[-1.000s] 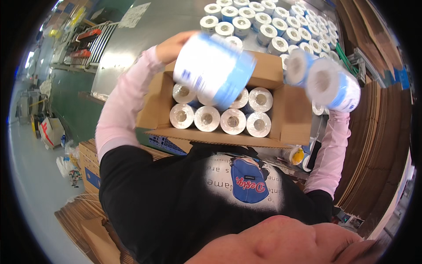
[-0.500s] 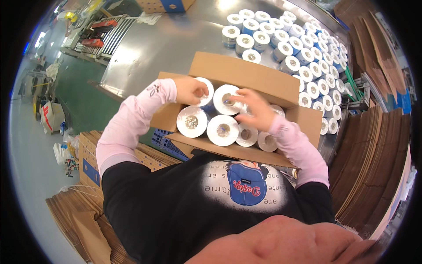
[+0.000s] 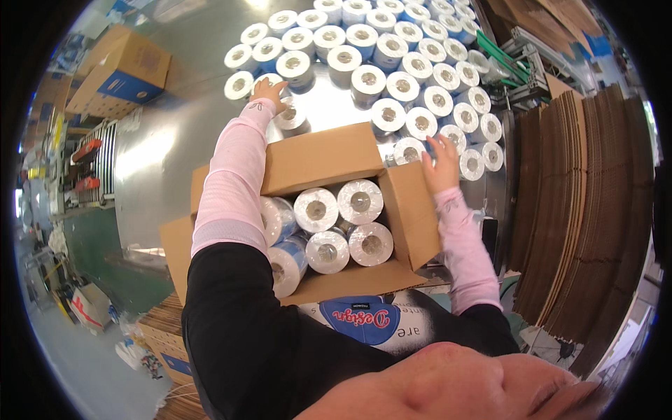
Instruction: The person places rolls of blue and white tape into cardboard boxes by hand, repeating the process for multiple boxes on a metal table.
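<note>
My left hand point(image 3: 269, 92) is stretched out to the far side of the carton, its fingers apart over a white wrapped roll point(image 3: 269, 78), with another roll point(image 3: 291, 115) close beside the wrist. Whether the fingertips touch the roll cannot be told. My right hand point(image 3: 442, 162) is beyond the carton's right side, open with fingers spread, close to a standing roll point(image 3: 409, 150). Between my arms stands an open cardboard carton point(image 3: 323, 159) with its flaps out. It holds several rolls, such as a front-row roll point(image 3: 327, 252); my left sleeve covers its left part.
Many upright rolls point(image 3: 402, 85) stand on the metal table point(image 3: 192, 119). A printed carton point(image 3: 136, 73) sits at far left, near a roller conveyor point(image 3: 105, 164). Stacks of flat cardboard point(image 3: 588, 210) rise at the right; more cardboard point(image 3: 171, 336) lies at lower left.
Both hands have left the rolls inside the carton. My left hand has reached out to the table rolls, and my right has moved past the carton's right side. The view has shifted.
</note>
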Tool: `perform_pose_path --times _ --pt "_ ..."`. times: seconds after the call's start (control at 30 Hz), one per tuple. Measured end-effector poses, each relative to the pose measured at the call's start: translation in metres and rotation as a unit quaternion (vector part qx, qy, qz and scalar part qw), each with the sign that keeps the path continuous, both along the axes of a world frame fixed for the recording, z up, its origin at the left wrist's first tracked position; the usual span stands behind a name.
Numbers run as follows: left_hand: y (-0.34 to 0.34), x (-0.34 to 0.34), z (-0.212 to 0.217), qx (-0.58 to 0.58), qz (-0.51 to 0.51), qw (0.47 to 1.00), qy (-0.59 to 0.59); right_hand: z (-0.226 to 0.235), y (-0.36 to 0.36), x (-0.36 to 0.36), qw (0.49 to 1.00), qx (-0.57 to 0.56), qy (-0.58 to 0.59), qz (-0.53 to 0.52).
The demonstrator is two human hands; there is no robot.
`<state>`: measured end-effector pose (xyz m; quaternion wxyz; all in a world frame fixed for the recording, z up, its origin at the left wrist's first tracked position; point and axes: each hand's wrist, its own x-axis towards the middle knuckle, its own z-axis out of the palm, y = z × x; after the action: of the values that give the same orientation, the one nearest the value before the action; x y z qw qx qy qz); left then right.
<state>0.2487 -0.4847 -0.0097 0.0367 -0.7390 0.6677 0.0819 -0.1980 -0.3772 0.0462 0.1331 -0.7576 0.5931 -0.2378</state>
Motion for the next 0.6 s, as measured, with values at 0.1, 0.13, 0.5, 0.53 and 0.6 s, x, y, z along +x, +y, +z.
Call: perform_pose_path --times 0.1,0.13,0.5,0.53,0.6 --pt "-0.009 -0.015 -0.020 0.137 0.006 0.990 -0.026 -0.045 -0.051 -0.034 0.986 0.048 0.114 0.107" --pt "-0.010 -0.016 -0.023 0.127 0.018 0.991 -0.033 -0.055 -0.059 -0.028 0.974 0.096 0.168 0.119" --pt "0.014 -0.018 0.014 0.119 0.110 0.983 0.088 -0.064 -0.007 0.033 0.954 0.081 0.284 0.052" --pt "0.013 -0.018 0.023 0.088 0.125 0.977 0.149 -0.059 0.009 0.028 0.954 0.104 0.277 0.047" --pt "0.014 -0.023 0.056 0.002 0.126 0.956 0.264 -0.064 0.024 0.008 0.969 0.134 0.205 0.014"
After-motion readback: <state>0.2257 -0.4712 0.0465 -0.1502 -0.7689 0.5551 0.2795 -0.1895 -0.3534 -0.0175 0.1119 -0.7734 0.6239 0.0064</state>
